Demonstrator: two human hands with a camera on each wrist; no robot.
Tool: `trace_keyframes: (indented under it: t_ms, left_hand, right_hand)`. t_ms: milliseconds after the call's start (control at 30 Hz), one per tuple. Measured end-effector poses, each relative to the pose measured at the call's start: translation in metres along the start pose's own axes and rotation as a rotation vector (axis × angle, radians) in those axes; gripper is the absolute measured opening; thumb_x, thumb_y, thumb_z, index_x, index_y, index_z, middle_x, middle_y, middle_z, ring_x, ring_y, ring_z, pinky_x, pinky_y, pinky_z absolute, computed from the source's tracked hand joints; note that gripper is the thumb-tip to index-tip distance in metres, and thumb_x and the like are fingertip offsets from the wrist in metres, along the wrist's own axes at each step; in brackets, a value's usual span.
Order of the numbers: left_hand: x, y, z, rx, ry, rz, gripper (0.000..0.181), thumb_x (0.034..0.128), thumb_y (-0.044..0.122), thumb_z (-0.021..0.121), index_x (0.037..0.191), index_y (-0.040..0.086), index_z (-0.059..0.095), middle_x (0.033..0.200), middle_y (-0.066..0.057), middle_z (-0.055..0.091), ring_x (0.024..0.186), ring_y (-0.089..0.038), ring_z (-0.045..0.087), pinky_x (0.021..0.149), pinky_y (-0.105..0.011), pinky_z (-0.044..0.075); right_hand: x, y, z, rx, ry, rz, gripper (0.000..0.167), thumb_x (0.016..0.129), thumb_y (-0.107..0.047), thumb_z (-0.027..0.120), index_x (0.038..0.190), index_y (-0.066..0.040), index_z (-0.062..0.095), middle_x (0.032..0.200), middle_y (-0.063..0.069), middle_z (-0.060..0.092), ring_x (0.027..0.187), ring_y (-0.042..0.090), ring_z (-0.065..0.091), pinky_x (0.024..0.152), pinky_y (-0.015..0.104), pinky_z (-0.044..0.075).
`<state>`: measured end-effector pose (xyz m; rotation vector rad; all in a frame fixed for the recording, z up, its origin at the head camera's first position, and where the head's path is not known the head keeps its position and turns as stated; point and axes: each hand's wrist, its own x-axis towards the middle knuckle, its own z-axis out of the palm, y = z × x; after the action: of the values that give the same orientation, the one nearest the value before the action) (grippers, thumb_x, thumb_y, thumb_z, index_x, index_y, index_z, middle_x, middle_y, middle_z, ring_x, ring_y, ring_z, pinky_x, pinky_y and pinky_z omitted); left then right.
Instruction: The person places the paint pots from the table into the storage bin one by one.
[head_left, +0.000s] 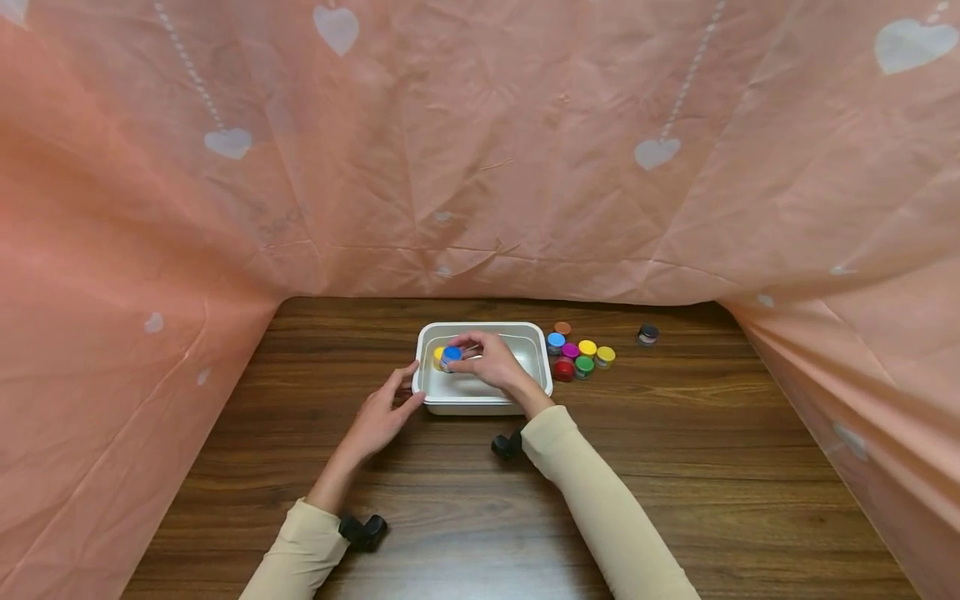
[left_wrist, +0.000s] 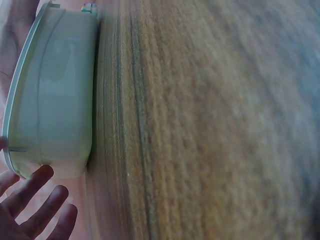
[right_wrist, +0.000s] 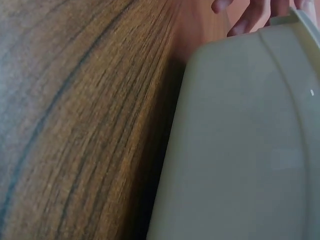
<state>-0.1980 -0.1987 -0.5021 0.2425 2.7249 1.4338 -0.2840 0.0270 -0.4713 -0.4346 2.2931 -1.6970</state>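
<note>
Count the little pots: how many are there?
10. A yellow pot in the tray; a blue pot in the right grip. Right of the tray: brown, pale blue, purple, red, green, one yellow, another yellow; farther right, black. More may hide behind the grip.

No legible text; jars (head_left: 587, 348) perhaps too small to tell.

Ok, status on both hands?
Right hand pinches blue-lidded round jar over white rectangular tray. Left hand touches tray's end. Yellow-lidded round jar adjacent, possibly crowding.
</note>
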Motion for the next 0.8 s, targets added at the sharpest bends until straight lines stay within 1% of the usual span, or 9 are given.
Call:
trace_keyframes:
  t_ms: [233,333,500,667,800]
  left_hand:
    - [0.000,-0.002,0.000,-0.001,0.007,0.020,0.057,0.1061,0.032,0.061,0.158,0.018,0.042,0.136,-0.013,0.067,0.127,-0.032,0.063,0.108,-0.054,0.049]
    - [0.000,-0.002,0.000,0.002,0.009,0.020,0.056,0.1061,0.032,0.061,0.157,0.017,0.043,0.135,-0.013,0.068,0.126,-0.032,0.064,0.107,-0.054,0.049]
    - [0.000,-0.001,0.000,0.000,0.014,0.026,0.056,0.1057,0.031,0.062,0.157,0.017,0.043,0.135,-0.013,0.068,0.126,-0.032,0.064,0.107,-0.054,0.049]
    - [0.000,-0.002,0.002,0.000,0.007,0.020,0.056,0.1059,0.033,0.061,0.157,0.019,0.043,0.135,-0.012,0.068,0.126,-0.031,0.064,0.107,-0.053,0.049]
    - [0.000,-0.001,0.001,0.003,0.019,0.022,0.056,0.1058,0.031,0.061,0.157,0.018,0.043,0.134,-0.013,0.068,0.126,-0.032,0.064,0.106,-0.054,0.050]
  right_hand:
    - [0.009,0.004,0.005,-0.020,0.015,0.013,0.037,0.083,-0.005,0.086,0.117,-0.004,0.073,0.115,0.014,0.072,0.102,0.026,0.069,0.078,0.027,0.055]
    - [0.011,0.004,0.007,-0.048,0.014,0.015,0.038,0.081,-0.003,0.088,0.116,-0.004,0.074,0.114,0.014,0.072,0.096,0.023,0.068,0.074,0.023,0.053]
    - [0.014,0.006,0.007,-0.101,0.010,0.015,0.037,0.078,-0.002,0.089,0.112,-0.003,0.074,0.109,0.014,0.072,0.081,0.016,0.064,0.068,0.021,0.050]
    - [0.017,0.009,0.008,-0.160,-0.003,0.030,0.036,0.076,-0.004,0.091,0.108,-0.003,0.074,0.106,0.012,0.073,0.077,0.013,0.062,0.069,0.020,0.050]
    - [0.020,0.011,0.010,-0.205,-0.011,0.008,0.036,0.076,-0.005,0.092,0.107,-0.003,0.073,0.105,0.013,0.073,0.077,0.013,0.064,0.070,0.020,0.051]
